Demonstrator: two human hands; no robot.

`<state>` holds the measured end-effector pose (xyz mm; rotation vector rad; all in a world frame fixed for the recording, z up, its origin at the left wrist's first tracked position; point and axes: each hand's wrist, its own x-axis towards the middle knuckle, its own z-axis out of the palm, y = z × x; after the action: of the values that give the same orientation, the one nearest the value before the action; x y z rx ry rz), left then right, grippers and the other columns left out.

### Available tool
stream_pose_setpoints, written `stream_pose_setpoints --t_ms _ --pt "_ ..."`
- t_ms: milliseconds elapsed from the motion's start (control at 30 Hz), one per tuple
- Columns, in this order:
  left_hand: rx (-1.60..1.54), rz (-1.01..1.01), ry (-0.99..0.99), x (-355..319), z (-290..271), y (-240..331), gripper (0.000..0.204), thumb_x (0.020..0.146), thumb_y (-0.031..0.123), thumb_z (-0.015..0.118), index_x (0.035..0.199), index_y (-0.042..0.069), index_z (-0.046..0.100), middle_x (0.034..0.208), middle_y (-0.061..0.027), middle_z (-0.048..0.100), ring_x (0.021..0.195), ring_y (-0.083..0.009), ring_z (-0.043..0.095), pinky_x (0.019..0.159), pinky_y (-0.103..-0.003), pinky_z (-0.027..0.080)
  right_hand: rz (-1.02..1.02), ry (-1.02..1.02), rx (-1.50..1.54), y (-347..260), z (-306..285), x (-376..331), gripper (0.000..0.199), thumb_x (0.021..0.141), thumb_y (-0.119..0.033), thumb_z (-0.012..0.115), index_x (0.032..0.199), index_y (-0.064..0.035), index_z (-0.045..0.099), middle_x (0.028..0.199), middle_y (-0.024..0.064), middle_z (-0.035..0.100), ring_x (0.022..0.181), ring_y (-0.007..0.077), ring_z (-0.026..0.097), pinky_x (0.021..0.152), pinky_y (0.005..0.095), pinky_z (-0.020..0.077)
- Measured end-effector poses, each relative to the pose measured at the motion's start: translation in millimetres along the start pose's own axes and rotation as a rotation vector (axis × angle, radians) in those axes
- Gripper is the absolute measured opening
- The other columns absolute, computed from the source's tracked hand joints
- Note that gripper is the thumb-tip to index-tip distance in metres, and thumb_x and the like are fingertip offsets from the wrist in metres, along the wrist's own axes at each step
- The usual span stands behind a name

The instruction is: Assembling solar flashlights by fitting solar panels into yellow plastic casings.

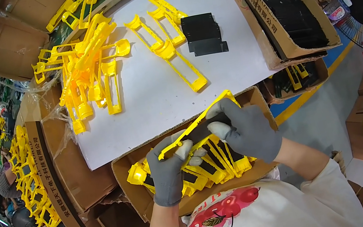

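Head view, looking down: both gloved hands grasp one yellow plastic frame (197, 122) above an open cardboard box (126, 172) at the near edge of the table (149, 95); the left hand (168, 171) is clenched round the frame's lower end, fingertips (183, 150) pressed to it; the right hand (242, 127) is closed over the upper part, thumb on a black insert (206, 130) lying against the frame; the frame is tilted, its upper end toward the table's right edge. The box beneath holds finished frames (210, 164), yellow with black inserts, packed side by side. On the white table top: a loose heap of bare yellow frames (86, 67) toward the left edge; three more yellow frames (168, 38) near the middle; a stack of black inserts (204, 34) just beside them. A long carton (268, 25) of black parts lies along the right edge; a carton of yellow frames (51, 185) stands off the left edge; a floor fan (362, 8) stands well apart at right.
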<state>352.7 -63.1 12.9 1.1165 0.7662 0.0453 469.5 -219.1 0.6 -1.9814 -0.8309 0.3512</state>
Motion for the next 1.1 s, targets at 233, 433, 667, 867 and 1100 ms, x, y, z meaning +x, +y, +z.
stream_pose_setpoints --t_ms 233,433,667,867,1100 --pt "0.117 0.090 -0.020 -7.2 -5.7 6.4 0.025 0.083 0.000 0.060 0.106 -0.010 0.061 0.082 -0.0143 0.066 0.062 -0.0190 0.067 0.051 -0.022 0.052 -0.129 0.282 -0.376 -8.3 -31.1 4.3 0.054 0.077 -0.046 0.072 0.117 -0.0135 0.054 0.085 0.0057 0.066 0.072 0.0273 0.065 0.061 0.0390 0.0507" --pt "0.184 -0.083 -0.198 -3.9 1.2 -1.6 0.022 0.081 -0.001 0.065 0.101 -0.009 0.064 0.080 -0.0148 0.067 0.062 -0.0201 0.069 0.051 -0.024 0.055 0.005 -0.106 -0.243 28.8 -34.6 -41.6 0.026 0.083 -0.036 0.070 0.087 -0.0120 0.061 0.065 0.0073 0.061 0.053 0.0233 0.060 0.049 0.0329 0.0459" --pt "0.468 -0.200 -0.314 7.3 33.7 -4.0 0.023 0.080 0.000 0.069 0.102 -0.002 0.063 0.079 -0.0104 0.066 0.061 -0.0133 0.065 0.051 -0.022 0.052 0.179 0.075 -0.271 37.4 -20.4 -110.9 0.028 0.082 -0.037 0.070 0.086 -0.0106 0.061 0.058 0.0073 0.058 0.047 0.0240 0.058 0.045 0.0348 0.0438" --pt "1.181 0.573 -0.195 18.7 56.5 -22.1 0.072 0.073 0.026 0.079 0.133 0.008 0.044 0.109 -0.0132 0.060 0.085 -0.0311 0.065 0.070 -0.039 0.052 0.354 -0.242 -0.493 27.7 -37.7 -125.3 0.041 0.082 -0.050 0.066 0.090 -0.0094 0.062 0.063 0.0086 0.061 0.054 0.0237 0.061 0.051 0.0358 0.0454" --pt "1.335 0.922 0.101 115.4 28.2 23.9 0.026 0.079 0.016 0.071 0.104 0.011 0.065 0.089 -0.0061 0.065 0.068 -0.0214 0.065 0.060 -0.031 0.049 0.232 -0.234 -0.545 30.0 -77.3 -42.4 0.033 0.083 -0.044 0.066 0.093 -0.0125 0.065 0.065 0.0093 0.062 0.058 0.0261 0.063 0.056 0.0376 0.0467"
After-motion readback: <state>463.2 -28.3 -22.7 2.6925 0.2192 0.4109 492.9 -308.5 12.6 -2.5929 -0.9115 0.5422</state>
